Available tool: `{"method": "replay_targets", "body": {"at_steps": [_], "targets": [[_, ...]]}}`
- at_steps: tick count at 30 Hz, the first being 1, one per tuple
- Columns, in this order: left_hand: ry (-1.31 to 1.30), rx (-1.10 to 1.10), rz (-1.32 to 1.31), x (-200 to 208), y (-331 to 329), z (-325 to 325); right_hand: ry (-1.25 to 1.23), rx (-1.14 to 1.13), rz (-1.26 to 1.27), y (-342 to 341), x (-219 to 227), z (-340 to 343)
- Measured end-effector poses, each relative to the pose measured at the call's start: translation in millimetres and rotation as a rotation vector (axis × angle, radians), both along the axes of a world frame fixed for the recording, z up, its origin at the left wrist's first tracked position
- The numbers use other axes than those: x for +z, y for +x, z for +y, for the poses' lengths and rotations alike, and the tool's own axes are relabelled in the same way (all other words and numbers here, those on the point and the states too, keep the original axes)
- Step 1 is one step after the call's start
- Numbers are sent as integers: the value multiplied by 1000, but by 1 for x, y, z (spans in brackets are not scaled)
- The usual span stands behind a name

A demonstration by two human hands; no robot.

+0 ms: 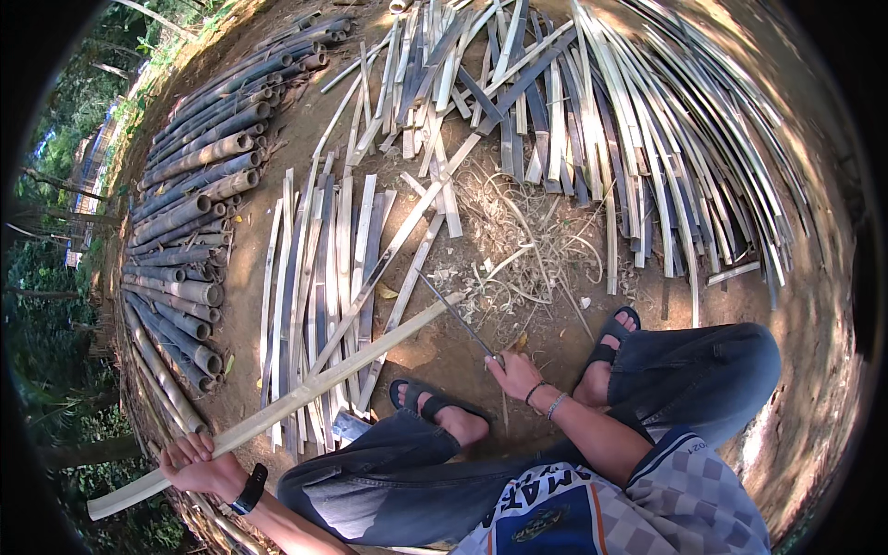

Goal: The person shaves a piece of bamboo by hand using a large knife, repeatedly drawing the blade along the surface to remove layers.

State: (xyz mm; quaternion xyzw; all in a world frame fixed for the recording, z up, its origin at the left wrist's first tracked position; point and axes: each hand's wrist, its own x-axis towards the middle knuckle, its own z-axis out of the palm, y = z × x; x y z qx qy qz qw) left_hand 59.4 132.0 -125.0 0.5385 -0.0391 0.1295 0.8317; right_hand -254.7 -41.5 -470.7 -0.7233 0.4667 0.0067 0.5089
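Observation:
A long pale split bamboo strip (pixel 342 372) slants across in front of me, from the lower left up toward the middle. Fingers wrapped round its near end, my left hand (pixel 203 470) holds it at the lower left. My right hand (pixel 518 377) is closed on a thin dark-bladed knife (pixel 460 319) between my feet. The blade points up and left and crosses the strip close to its far end. Whether the edge touches the strip I cannot tell. The knife's handle is mostly hidden in my fist.
Curly bamboo shavings (pixel 546 236) litter the dirt ahead of my sandalled feet. A group of loose bamboo strips (pixel 319 250) lies left of them, and a large pile of strips (pixel 638 120) fans out beyond. Whole bamboo poles (pixel 199 208) are stacked at the left, beside greenery.

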Motion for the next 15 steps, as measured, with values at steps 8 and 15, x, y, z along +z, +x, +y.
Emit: {"method": "replay_targets", "body": {"at_steps": [8,15], "targets": [[-51,-11,2,5,-5,-11,64,36,278,-15,-12,-6],[-24,3,23,2,-6,-7,-4,78,-64,-9,7,4]]}}
